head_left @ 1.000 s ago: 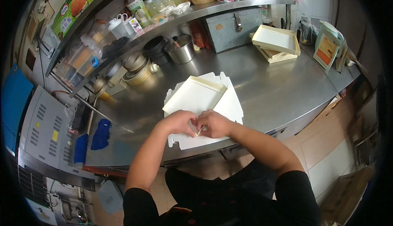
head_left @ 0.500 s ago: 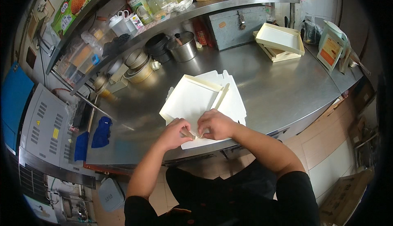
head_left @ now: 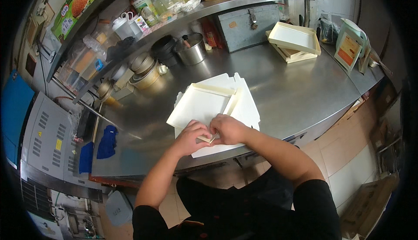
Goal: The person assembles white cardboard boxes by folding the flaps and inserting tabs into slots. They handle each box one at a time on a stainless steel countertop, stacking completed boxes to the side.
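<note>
A shallow cream cardboard box tray [head_left: 204,105] lies on a white flat cardboard blank [head_left: 249,105] near the counter's front edge. Its far side and part of its right side stand up, while the near corner is under my hands. My left hand [head_left: 191,136] is closed on the near side of the tray, with the thumb by the corner. Bent fingers of my right hand [head_left: 227,129] pinch the same near corner from the right. The fold between the hands shows as a small peak, and the fingers hide part of it.
Stacked cream box trays [head_left: 295,40] sit at the back right beside a grey metal box [head_left: 248,26]. Steel pots [head_left: 191,50] and round pans [head_left: 146,72] stand under the shelf [head_left: 217,3]. A blue cloth [head_left: 107,142] lies on the counter's left.
Both hands have drawn closer together at the near corner, and its raised flaps now meet between the fingers. My left hand has tipped further over the near side.
</note>
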Available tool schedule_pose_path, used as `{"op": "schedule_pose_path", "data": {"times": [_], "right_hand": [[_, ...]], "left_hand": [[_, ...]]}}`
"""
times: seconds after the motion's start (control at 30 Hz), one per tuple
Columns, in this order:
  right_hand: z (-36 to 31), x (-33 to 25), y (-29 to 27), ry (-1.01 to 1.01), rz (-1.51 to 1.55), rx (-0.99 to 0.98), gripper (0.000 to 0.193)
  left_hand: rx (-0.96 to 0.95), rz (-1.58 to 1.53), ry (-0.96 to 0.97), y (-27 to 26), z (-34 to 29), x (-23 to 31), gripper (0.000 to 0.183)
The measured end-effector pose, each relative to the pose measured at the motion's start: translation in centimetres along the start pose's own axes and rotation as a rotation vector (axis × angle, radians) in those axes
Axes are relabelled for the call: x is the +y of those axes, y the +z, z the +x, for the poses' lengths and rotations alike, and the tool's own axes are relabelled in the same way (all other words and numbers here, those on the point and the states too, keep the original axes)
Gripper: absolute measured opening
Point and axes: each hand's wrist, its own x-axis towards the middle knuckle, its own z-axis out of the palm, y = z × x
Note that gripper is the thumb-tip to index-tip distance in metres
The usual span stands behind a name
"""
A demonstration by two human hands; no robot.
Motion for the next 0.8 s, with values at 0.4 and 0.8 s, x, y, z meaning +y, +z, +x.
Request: {"op": "schedule_pose_path", "data": {"times": [0.4,0.8], "right_hand": [[-0.3,-0.3,0.2,0.025,-0.013,0.032,0.051],[-0.2,0.8,0.7,0.022,0.072,0.051,0.077]], "left_hand": [[-0.251,-0.106,-0.248,-1.1,1.1,1.3,0.039],[-0.512,-0.126,-0.301,-2.2,3.9,1.4,0.035]]}}
